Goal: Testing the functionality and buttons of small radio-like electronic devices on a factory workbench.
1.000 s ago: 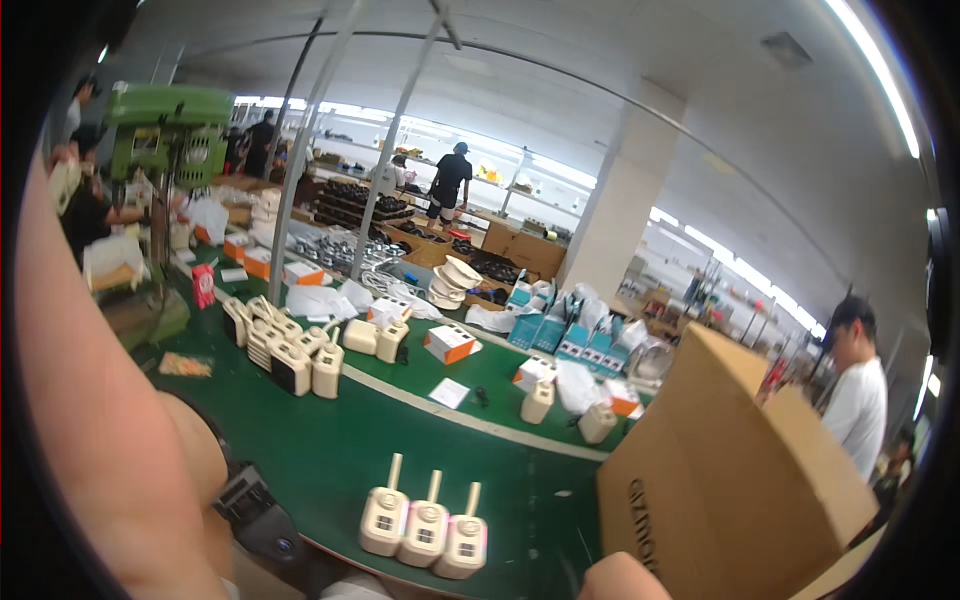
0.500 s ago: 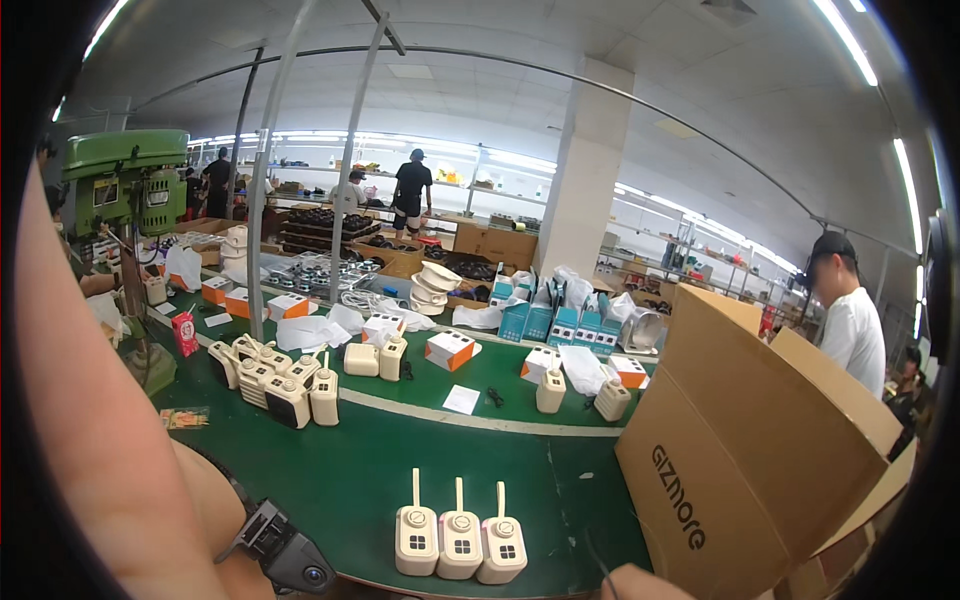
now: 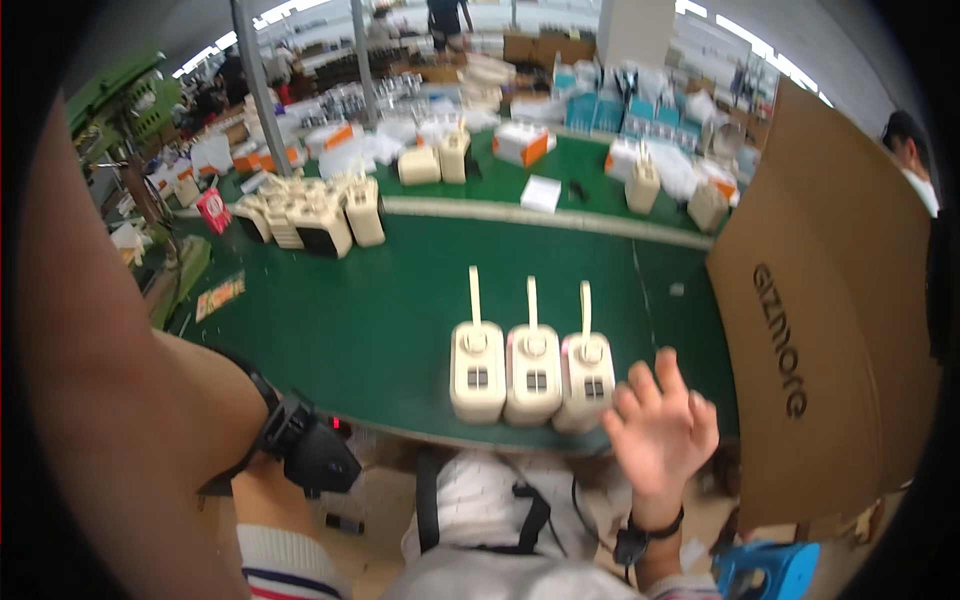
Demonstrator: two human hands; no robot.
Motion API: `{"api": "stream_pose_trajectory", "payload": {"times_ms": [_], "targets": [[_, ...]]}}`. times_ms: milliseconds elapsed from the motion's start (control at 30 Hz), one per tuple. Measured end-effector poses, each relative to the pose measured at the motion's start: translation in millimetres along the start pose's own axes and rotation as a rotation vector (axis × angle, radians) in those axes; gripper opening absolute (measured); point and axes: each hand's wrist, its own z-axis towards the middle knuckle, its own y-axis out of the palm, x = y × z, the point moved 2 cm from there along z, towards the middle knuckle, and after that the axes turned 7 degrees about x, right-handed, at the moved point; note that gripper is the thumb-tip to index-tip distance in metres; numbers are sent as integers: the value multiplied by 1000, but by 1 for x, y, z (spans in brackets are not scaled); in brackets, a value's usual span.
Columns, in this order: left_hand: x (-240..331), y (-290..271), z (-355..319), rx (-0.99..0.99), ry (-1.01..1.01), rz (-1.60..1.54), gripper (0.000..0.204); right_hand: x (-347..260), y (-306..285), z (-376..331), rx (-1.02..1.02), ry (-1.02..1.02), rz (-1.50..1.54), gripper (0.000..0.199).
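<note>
Three cream boxy devices (image 3: 532,375) stand in a row at the near edge of the green table (image 3: 420,285). Each has a round knob, a dark four-square pad and an upright strap; their exact kind I cannot tell. Beside the rightmost one is my right hand (image 3: 658,435), palm up with fingers spread and curled a little, holding nothing. Its fingertips come close to that device; whether they touch it is unclear. My left forearm (image 3: 110,290) rises along the left rim, a black strapped camera (image 3: 315,450) on it, and the hand itself is out of view.
A tall open cardboard box (image 3: 830,330) stands to the right. A cluster of similar cream devices (image 3: 315,215) lies farther left, near a green drill press (image 3: 130,120). White and orange boxes (image 3: 522,143) line the far strip. A blue object (image 3: 768,570) is low right.
The view has tipped downward, so the three devices appear higher. My right hand has come up into full view beside them, fingers spread. My left arm stays raised.
</note>
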Motion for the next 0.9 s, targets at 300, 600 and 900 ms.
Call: {"api": "stream_pose_trajectory", "payload": {"times_ms": [300, 600, 900], "targets": [[7, 63, 25, -39, -101, -177, 94, 0, -17, -3, 88, 2, -71, 47], [95, 128, -124, -142, -1040, -210, 65, -17, -32, -15, 270, -312, -583, 26], [111, 151, -152, -176, -932, -79, 54, -10, -30, -18, 65, -760, -1910, 19]]}}
